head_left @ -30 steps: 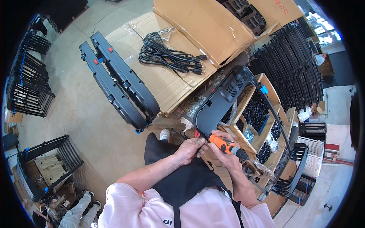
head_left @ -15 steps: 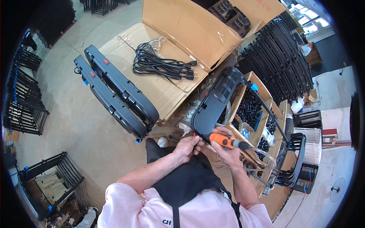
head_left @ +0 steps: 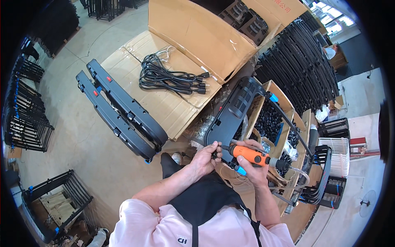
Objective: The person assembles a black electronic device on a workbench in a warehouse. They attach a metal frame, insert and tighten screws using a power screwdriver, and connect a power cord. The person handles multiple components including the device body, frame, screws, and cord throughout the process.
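Observation:
My right hand is wrapped round an orange power screwdriver with a clear hose at its rear end. The tool's narrow bit end points left, to the fingertips of my left hand. Those fingers are pinched together around something small and dark that I cannot make out. Just beyond both hands lies a long black plastic housing with vent slots, its near end partly hidden by the hands and the screwdriver. A blue-capped frame tube runs along its right side.
Left of the work stand two similar black housings with red switches. Coiled black power cords lie on a cardboard sheet. At the right, a wooden bin holds small black parts. Stacked black frames stand behind.
The screwdriver has shifted right and slightly down, and its bit end now shows beside my left fingertips. My left hand has moved a little to the right, still pinched.

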A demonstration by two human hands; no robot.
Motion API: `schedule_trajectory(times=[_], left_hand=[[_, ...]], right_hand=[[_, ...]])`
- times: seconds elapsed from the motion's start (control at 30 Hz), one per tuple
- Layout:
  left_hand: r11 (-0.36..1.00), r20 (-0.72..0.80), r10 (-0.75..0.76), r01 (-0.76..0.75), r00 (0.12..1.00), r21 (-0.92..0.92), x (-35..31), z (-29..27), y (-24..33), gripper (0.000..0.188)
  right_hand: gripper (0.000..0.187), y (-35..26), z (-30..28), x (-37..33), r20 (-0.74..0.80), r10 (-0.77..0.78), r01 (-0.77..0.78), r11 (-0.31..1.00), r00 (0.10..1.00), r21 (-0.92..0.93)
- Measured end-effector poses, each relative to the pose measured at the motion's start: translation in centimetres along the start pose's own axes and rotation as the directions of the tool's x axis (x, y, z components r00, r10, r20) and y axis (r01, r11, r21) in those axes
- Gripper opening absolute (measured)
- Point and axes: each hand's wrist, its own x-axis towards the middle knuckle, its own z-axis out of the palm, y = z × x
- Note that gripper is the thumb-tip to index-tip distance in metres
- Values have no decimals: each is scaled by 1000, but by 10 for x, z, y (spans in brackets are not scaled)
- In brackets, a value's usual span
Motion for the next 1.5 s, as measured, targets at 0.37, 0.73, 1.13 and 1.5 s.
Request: schedule_trajectory(times=[0.37,0.73,1.13,1.5], left_hand=[[993,-2,108,-108,994,-50,20,14,10,31],[954,35,21,-31,999,298,7,9,4,27],[910,-3,110,-100,994,403,3,4,7,14],[977,-124,129,-105,984,185,13,19,7,26]], right_hand=[[55,-9,7,50,5,45,-45,999,999,-26],[52,27,25,85,150,44,-33,996,988,-77],[38,36,24,101,235,-18,69,976,972,-208],[54,-4,-2,87,148,60,-58,998,987,-16]])
